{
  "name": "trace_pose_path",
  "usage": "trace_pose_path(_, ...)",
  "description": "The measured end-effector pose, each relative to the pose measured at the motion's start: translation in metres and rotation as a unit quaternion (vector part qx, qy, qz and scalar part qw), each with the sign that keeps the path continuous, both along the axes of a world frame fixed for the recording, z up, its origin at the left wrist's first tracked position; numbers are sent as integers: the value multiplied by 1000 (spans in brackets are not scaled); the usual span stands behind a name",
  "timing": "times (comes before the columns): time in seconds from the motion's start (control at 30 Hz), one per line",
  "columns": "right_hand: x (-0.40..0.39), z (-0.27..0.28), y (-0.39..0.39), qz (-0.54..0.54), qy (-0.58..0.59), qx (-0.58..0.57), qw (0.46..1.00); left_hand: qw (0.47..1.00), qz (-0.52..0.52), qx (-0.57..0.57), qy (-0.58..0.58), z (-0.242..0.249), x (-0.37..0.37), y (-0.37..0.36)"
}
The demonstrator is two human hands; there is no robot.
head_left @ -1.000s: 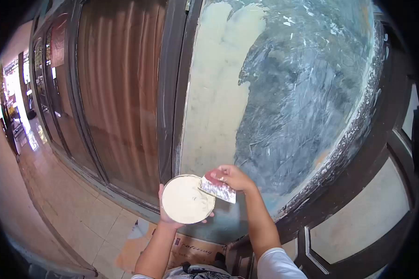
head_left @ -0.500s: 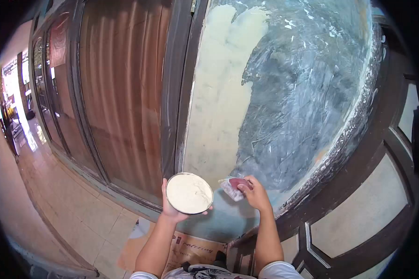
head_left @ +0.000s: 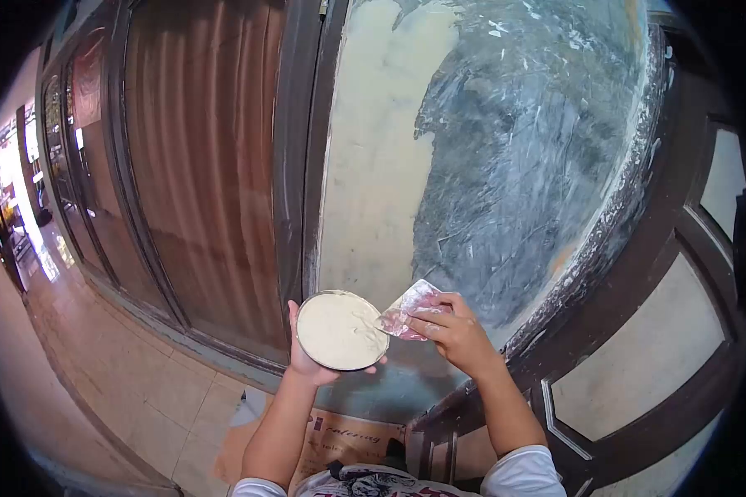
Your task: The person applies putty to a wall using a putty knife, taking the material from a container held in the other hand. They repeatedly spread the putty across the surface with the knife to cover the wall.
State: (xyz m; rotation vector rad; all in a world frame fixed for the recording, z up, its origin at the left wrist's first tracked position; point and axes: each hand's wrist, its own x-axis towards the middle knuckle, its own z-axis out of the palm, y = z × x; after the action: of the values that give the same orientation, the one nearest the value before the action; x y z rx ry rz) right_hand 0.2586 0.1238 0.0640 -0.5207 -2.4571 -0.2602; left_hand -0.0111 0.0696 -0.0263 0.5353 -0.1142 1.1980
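Note:
My left hand (head_left: 309,364) holds up a round container of cream-coloured paste (head_left: 338,330) from below and the side. In my right hand (head_left: 458,333) is a flat reddish scraper (head_left: 410,311) smeared with white paste, its corner at the right rim of the container. Beyond both hands stands a wall panel (head_left: 506,166), grey-blue and streaked, with a cream coat (head_left: 373,166) down its left part.
A dark-framed window with a brown curtain (head_left: 203,166) is on the left. A dark panelled door (head_left: 638,364) stands at the right. Printed cardboard (head_left: 340,443) lies on the tiled floor (head_left: 153,398) below my arms.
My right hand has turned the scraper and brought it left and up to the container's rim. The container is slightly higher in view, and the view has shifted a little.

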Motion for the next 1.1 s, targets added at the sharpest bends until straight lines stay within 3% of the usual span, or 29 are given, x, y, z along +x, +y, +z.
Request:
trace_pose_path(0.67, 25, -28, 9, 1, 59, -39, 997, 999, 3, 27, 39, -4, 35, -6)
trace_pose_path(1.1, 43, -46, 45, -21, 193, -56, 979, 995, -23, -5, -102, -23, 79, -15)
